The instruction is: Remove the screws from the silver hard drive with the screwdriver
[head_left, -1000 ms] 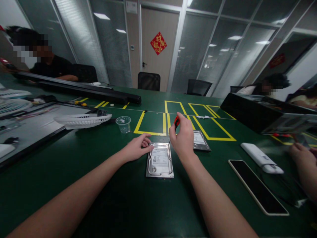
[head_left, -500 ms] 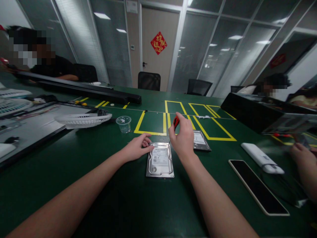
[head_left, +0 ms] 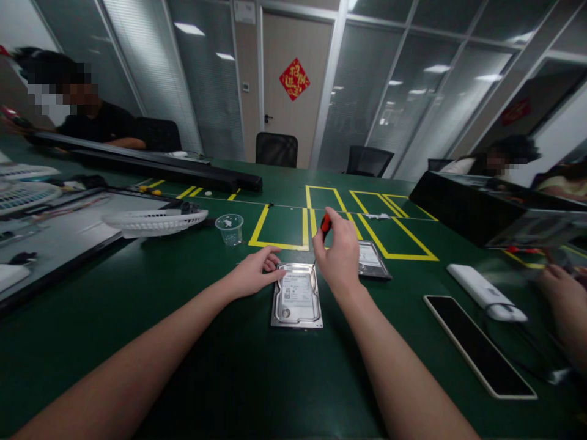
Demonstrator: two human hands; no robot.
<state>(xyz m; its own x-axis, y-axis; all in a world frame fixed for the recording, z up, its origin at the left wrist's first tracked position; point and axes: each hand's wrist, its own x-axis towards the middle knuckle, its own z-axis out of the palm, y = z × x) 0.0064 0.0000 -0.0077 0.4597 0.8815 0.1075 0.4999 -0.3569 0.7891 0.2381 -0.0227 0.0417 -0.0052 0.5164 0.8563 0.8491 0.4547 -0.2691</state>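
Observation:
A silver hard drive point(head_left: 299, 299) lies flat in front of me with its white label facing up. My left hand point(head_left: 257, 272) steadies it at the upper left corner, thumb on the top face and fingers bent along the side. My right hand point(head_left: 338, 250) is closed around a screwdriver with a red and black handle point(head_left: 326, 225). The shaft points down to the drive's upper right edge; the hand partly hides it, and its tip is too small to make out. Behind my right hand lies a second hard drive point(head_left: 373, 261), partly covered.
A clear plastic cup point(head_left: 230, 230) and a white fan grille point(head_left: 153, 223) stand left. To the right lie a phone point(head_left: 479, 347), a white power bank point(head_left: 486, 293) with a cable, and a black case point(head_left: 481, 211). A co-worker's hand point(head_left: 562, 293) is at far right.
The screwdriver's handle has turned slightly in my right hand. Both my hands and the hard drive stay where they were. The person at far left has shifted the head a little.

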